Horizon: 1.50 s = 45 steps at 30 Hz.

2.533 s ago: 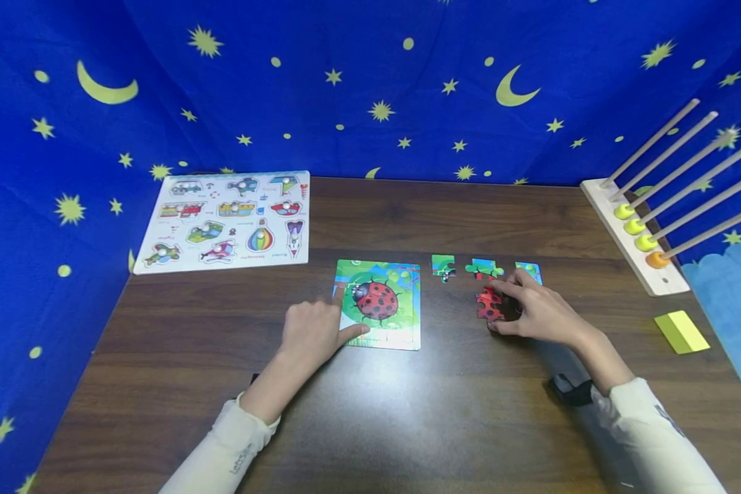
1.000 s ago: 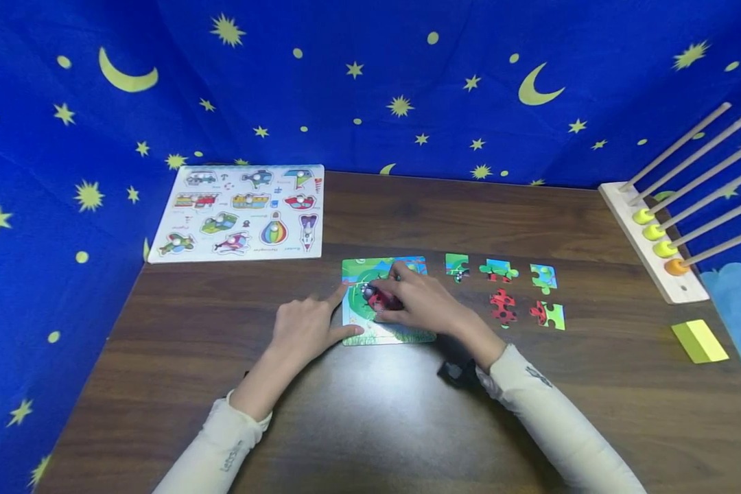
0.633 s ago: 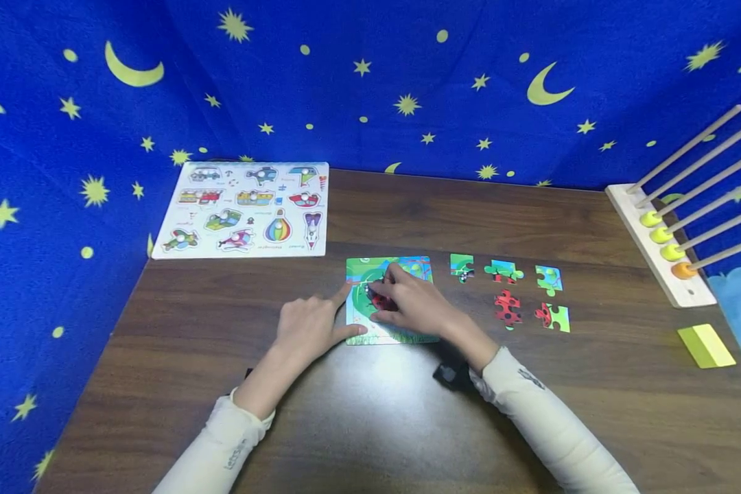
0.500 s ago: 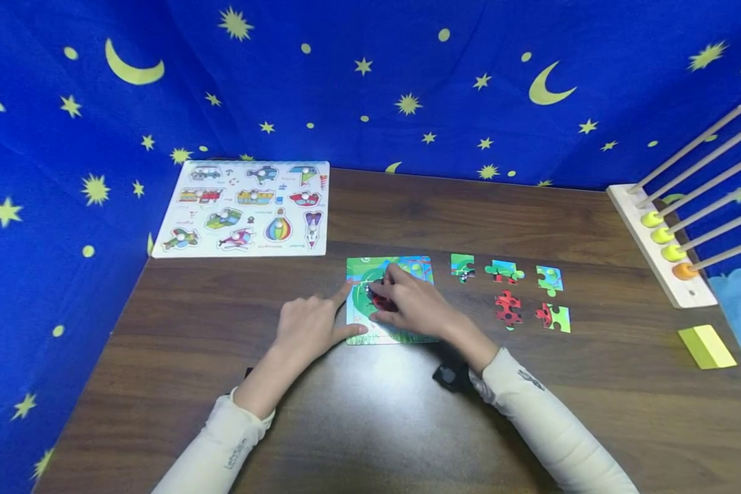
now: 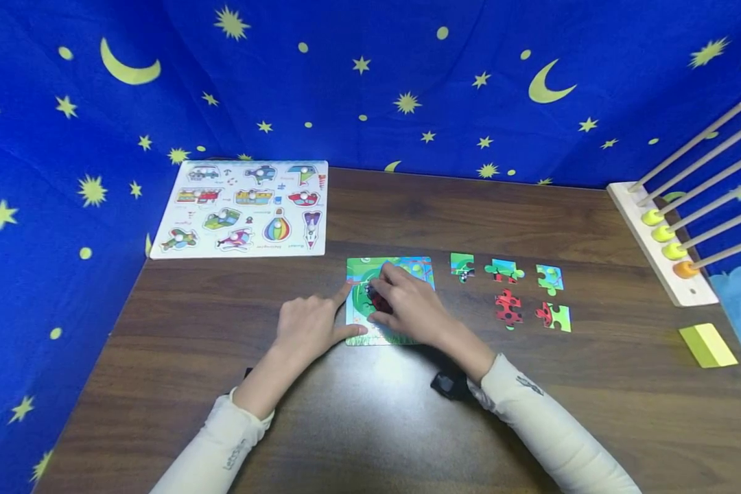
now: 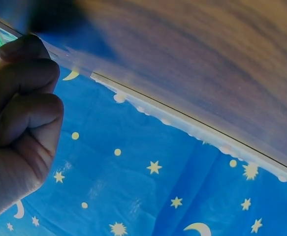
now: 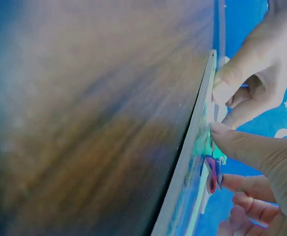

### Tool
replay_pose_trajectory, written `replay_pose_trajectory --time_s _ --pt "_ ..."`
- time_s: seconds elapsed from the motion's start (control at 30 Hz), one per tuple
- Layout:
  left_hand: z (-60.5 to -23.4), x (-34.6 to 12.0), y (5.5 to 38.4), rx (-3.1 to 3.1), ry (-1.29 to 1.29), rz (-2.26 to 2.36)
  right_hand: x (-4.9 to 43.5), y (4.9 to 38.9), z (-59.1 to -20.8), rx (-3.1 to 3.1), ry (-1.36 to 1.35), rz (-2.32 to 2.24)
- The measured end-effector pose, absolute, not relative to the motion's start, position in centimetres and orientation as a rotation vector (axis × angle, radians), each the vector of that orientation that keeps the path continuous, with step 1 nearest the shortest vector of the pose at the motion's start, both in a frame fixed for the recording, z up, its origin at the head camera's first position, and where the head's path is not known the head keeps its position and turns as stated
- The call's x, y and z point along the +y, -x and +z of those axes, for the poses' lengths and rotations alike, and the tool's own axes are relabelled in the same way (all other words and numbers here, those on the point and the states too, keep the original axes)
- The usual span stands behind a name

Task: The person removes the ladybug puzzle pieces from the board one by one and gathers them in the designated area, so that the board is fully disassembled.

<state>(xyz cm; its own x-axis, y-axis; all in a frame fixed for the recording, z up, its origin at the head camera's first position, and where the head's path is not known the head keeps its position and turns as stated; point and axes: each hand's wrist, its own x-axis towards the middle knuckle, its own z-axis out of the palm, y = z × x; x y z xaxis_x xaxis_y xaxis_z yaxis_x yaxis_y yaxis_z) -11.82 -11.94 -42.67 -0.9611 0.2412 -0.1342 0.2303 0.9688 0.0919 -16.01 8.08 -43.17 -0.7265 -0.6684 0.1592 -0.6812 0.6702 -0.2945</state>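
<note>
A ladybird puzzle board [image 5: 401, 264] lies in the middle of the dark wooden table [image 5: 407, 418]. My left hand [image 5: 348, 312] holds its left edge between index finger and thumb, the other fingers curled [image 6: 20, 108]. My right hand [image 5: 383, 296] lies over the board and pinches a red puzzle piece [image 5: 379, 302] at the ladybird picture. The right wrist view shows this red piece [image 7: 212, 176] between thumb [image 7: 251, 147] and fingers, just off the board [image 7: 187, 162]. The hand hides most of the picture.
Several loose pieces lie right of the board: a green one [image 5: 462, 266], a tree one [image 5: 503, 271], a blue-green one [image 5: 549, 278], two red ones [image 5: 508, 309] [image 5: 554, 316]. A white peg puzzle [image 5: 241, 209] sits back left, a rod rack [image 5: 661, 240] and yellow block [image 5: 707, 345] right.
My right hand left the loose pieces on the right and came left onto the board, where it now pinches a red piece. The left hand stayed at the board's edge.
</note>
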Motion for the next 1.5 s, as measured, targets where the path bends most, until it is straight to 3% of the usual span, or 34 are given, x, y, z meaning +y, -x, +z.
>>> replay_pose_trajectory --time_s 0.27,1.0,1.5 --pt "-42.8 -12.0 12.0 2.96 -0.369 0.136 8.4 16.4 -43.7 -2.836 -1.085 0.581" --pt "-42.8 -12.3 12.1 2.954 -0.388 0.185 6.6 20.2 -40.2 -2.952 -1.528 0.073" --pt "-42.9 -12.2 12.0 2.94 -0.367 0.187 7.0 20.7 -40.6 -2.983 -1.532 0.214"
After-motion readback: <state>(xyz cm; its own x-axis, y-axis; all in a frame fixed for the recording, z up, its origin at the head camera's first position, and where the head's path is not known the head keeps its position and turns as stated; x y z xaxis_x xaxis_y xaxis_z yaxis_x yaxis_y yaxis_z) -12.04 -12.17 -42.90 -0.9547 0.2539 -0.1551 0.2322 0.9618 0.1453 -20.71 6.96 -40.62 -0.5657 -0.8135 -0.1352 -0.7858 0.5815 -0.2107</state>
